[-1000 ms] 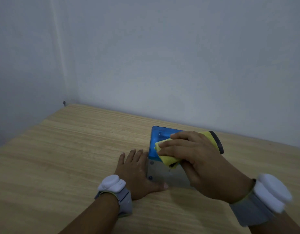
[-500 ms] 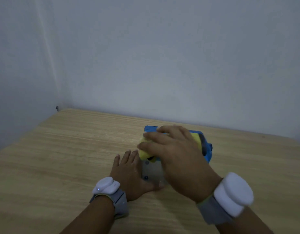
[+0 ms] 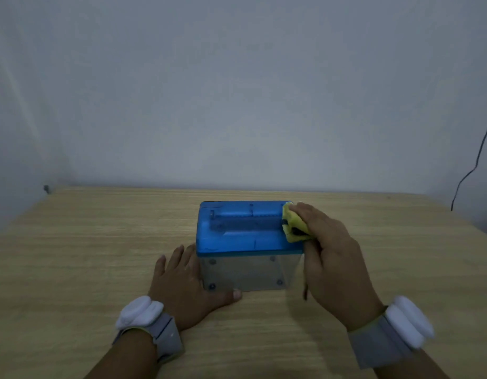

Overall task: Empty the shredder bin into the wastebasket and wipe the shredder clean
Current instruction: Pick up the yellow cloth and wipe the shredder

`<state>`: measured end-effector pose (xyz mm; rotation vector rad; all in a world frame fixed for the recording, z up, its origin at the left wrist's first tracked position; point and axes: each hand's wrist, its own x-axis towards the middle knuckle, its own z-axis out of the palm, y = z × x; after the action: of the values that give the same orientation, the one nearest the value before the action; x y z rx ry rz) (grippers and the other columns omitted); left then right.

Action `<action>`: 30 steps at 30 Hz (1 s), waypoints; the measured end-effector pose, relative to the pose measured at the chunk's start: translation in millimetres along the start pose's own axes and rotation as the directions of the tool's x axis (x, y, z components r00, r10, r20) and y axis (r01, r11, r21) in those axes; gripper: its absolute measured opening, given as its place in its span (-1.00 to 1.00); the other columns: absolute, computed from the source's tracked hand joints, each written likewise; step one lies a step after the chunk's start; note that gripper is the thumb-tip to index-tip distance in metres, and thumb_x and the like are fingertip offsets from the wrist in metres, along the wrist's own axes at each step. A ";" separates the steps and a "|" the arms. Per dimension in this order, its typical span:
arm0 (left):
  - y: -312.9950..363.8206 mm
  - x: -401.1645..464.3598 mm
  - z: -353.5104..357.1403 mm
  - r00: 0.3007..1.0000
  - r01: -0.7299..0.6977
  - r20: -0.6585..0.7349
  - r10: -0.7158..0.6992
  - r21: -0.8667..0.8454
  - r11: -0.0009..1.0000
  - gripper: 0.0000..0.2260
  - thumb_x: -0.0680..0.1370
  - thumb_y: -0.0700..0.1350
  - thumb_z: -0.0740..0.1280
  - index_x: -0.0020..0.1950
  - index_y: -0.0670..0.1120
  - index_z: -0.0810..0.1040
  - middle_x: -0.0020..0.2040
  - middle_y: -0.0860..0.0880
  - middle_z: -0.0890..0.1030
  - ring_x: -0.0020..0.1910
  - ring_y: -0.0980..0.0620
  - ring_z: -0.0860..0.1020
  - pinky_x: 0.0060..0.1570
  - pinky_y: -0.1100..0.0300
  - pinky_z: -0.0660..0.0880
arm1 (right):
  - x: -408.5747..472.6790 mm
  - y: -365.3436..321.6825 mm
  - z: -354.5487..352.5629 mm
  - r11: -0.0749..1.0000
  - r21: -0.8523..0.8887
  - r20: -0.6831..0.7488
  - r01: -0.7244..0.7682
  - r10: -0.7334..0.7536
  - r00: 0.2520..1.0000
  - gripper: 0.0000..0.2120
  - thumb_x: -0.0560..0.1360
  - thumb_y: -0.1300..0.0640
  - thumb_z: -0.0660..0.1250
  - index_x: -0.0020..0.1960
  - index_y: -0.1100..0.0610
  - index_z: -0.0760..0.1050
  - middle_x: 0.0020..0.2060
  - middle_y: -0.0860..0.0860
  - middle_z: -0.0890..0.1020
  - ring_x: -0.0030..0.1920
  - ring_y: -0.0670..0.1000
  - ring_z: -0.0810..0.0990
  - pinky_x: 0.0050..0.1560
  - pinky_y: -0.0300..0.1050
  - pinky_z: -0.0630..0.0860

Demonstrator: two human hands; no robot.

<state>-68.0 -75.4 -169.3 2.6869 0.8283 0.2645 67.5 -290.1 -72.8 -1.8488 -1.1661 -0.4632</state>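
Note:
A small shredder [image 3: 245, 236] with a translucent blue top stands on the wooden table. Its clear bin [image 3: 247, 272] below looks empty. My right hand [image 3: 332, 258] presses a folded yellow cloth [image 3: 294, 225] against the right end of the blue top, with the thumb down the right side of the bin. My left hand [image 3: 187, 283] lies flat on the table against the bin's left side, fingers spread, thumb along the front bottom edge. No wastebasket is in view.
The wooden table [image 3: 86, 255] runs up to a plain grey wall at the back and left. A black cable [image 3: 472, 170] hangs down the wall at the far right. White-and-grey bands sit on both wrists.
My right hand has slid the yellow cloth from the left part of the blue top to its right end. The view has turned to face the shredder squarely. My left hand stays beside the bin.

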 end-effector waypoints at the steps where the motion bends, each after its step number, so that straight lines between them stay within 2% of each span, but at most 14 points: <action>1: -0.7 0.1 1.0 1.000 0.000 -0.008 0.000 -0.005 1.000 0.03 0.15 0.74 0.01 0.53 0.27 0.08 0.56 0.14 0.21 0.57 0.01 0.07 0.54 -0.16 -0.08 | -4.1 -0.1 2.3 0.997 0.057 -0.029 -0.059 0.061 0.998 -0.45 0.44 0.50 0.23 0.35 0.11 0.50 0.28 -0.02 0.56 0.26 0.02 0.51 0.33 -0.04 0.41; 3: -2.5 0.3 2.5 1.000 -0.003 -0.026 0.003 -0.015 1.000 0.02 0.15 0.74 0.02 0.51 0.27 0.11 0.53 0.15 0.25 0.55 0.02 0.11 0.53 -0.16 -0.05 | -8.4 -1.9 3.9 0.979 0.148 -0.047 -0.138 0.146 0.988 -0.47 0.50 0.45 0.21 0.35 0.03 0.50 0.22 -0.13 0.60 0.22 -0.09 0.55 0.28 -0.11 0.47; 6: -3.2 2.2 2.7 1.000 0.004 -0.019 -0.005 -0.014 1.000 0.03 0.15 0.74 0.01 0.52 0.26 0.12 0.53 0.16 0.25 0.55 0.03 0.11 0.53 -0.17 -0.05 | -1.4 5.7 -5.6 0.948 0.181 -0.042 -0.263 0.274 0.961 -0.55 0.54 0.35 0.23 0.23 -0.13 0.54 -0.07 -0.34 0.64 -0.02 -0.35 0.57 -0.05 -0.55 0.42; 9: -2.2 3.3 2.1 1.000 0.019 -0.010 -0.019 0.000 1.000 0.06 0.13 0.75 0.00 0.53 0.25 0.11 0.54 0.15 0.24 0.55 0.02 0.11 0.53 -0.16 -0.05 | 17.5 15.1 -16.4 0.912 0.177 -0.114 -0.369 0.392 0.913 -0.73 0.56 0.21 0.27 0.13 -0.13 0.44 -0.20 -0.26 0.60 -0.17 -0.34 0.55 -0.27 -0.55 0.38; 11: -1.9 3.6 1.5 1.000 0.029 -0.010 -0.029 0.003 1.000 0.07 0.12 0.75 0.00 0.53 0.24 0.12 0.54 0.14 0.25 0.55 0.02 0.12 0.53 -0.16 -0.05 | 33.9 11.3 -21.9 0.962 0.150 -0.139 -0.230 0.250 0.958 -0.75 0.55 0.24 0.29 0.12 -0.08 0.51 -0.18 -0.24 0.64 -0.15 -0.31 0.58 -0.22 -0.54 0.40; 12: -1.7 3.8 1.2 1.000 0.030 -0.008 -0.030 0.003 1.000 0.08 0.12 0.75 0.00 0.54 0.24 0.12 0.54 0.14 0.25 0.55 0.02 0.12 0.54 -0.16 -0.04 | 42.8 7.5 -22.8 0.982 0.140 -0.092 -0.126 0.140 0.986 -0.70 0.53 0.30 0.29 0.12 -0.04 0.57 -0.14 -0.24 0.67 -0.10 -0.31 0.59 -0.13 -0.53 0.42; 14: -1.2 3.9 0.8 1.000 0.030 -0.004 -0.030 0.002 1.000 0.08 0.12 0.75 0.00 0.54 0.23 0.12 0.55 0.14 0.24 0.55 0.01 0.11 0.53 -0.17 -0.04 | 57.4 3.5 -21.1 0.990 0.118 0.095 0.074 -0.085 0.992 -0.59 0.43 0.44 0.24 0.11 0.08 0.63 -0.05 -0.17 0.69 -0.02 -0.26 0.60 0.03 -0.48 0.42; 16: -0.8 3.8 0.4 0.999 0.032 -0.003 -0.032 -0.001 0.999 0.09 0.12 0.75 0.00 0.55 0.23 0.11 0.55 0.14 0.24 0.55 0.01 0.11 0.53 -0.17 -0.03 | 69.1 4.8 -14.1 0.976 0.032 0.292 0.216 -0.216 0.932 -0.56 0.35 0.46 0.20 0.08 0.15 0.66 0.00 0.01 0.71 0.02 -0.09 0.61 0.13 -0.31 0.47; 17: -0.4 4.1 -0.3 0.999 0.032 -0.003 -0.032 -0.002 1.000 0.09 0.12 0.75 0.00 0.55 0.23 0.12 0.54 0.14 0.24 0.55 0.01 0.11 0.53 -0.18 -0.03 | 73.4 8.5 -10.3 0.975 -0.006 0.349 0.221 -0.205 0.915 -0.54 0.35 0.46 0.19 0.09 0.15 0.66 0.04 0.05 0.70 0.04 0.00 0.62 0.17 -0.17 0.51; 19: 0.2 4.2 -1.2 0.999 0.036 -0.004 -0.036 -0.006 0.999 0.09 0.12 0.75 0.01 0.54 0.23 0.13 0.54 0.14 0.25 0.54 0.01 0.12 0.53 -0.17 -0.03 | 81.3 16.3 -6.2 0.996 -0.015 0.390 0.083 -0.071 0.918 -0.49 0.36 0.50 0.16 0.14 0.14 0.64 0.08 0.06 0.67 0.06 0.05 0.62 0.18 0.01 0.53; 21: 0.5 3.9 -1.9 0.999 0.034 0.002 -0.034 -0.010 0.999 0.08 0.12 0.75 0.01 0.54 0.24 0.13 0.53 0.14 0.26 0.54 0.02 0.12 0.53 -0.17 -0.03 | 89.5 24.5 -7.9 0.996 -0.081 0.396 -0.037 0.066 0.916 -0.44 0.37 0.52 0.13 0.18 0.09 0.61 0.10 0.06 0.65 0.09 0.08 0.60 0.21 0.05 0.51; 23: 1.4 3.7 -2.2 0.999 0.033 0.009 -0.033 -0.006 0.999 0.08 0.11 0.75 0.00 0.54 0.24 0.12 0.53 0.15 0.26 0.54 0.02 0.12 0.53 -0.18 -0.02 | 98.8 29.6 -16.1 0.985 -0.156 0.399 -0.074 0.132 0.907 -0.43 0.36 0.51 0.11 0.14 0.04 0.61 0.09 0.04 0.64 0.10 0.08 0.59 0.20 0.00 0.51; 26: 1.4 3.9 -2.2 0.999 0.037 -0.021 -0.037 -0.005 0.999 0.09 0.10 0.76 0.00 0.53 0.24 0.14 0.52 0.15 0.27 0.54 0.02 0.13 0.53 -0.17 -0.01 | 112.5 19.7 -34.3 0.988 -0.142 0.409 -0.066 0.119 0.905 -0.43 0.38 0.51 0.10 0.06 -0.03 0.62 0.05 -0.05 0.62 0.09 0.00 0.58 0.08 -0.29 0.51; 30: -0.2 3.3 -0.9 1.000 0.029 -0.007 -0.029 -0.005 1.000 0.07 0.11 0.75 0.00 0.52 0.24 0.15 0.52 0.15 0.27 0.54 0.02 0.13 0.53 -0.17 -0.02 | 117.0 -3.1 -42.2 0.953 -0.295 0.595 0.070 0.125 0.794 -0.51 0.44 0.44 0.17 0.02 -0.08 0.62 0.04 -0.10 0.60 0.05 -0.01 0.56 0.10 0.01 0.58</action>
<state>-65.7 -73.2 -168.3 2.6687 0.8669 0.2691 127.9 -261.9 32.2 -2.3828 -1.5517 -0.0024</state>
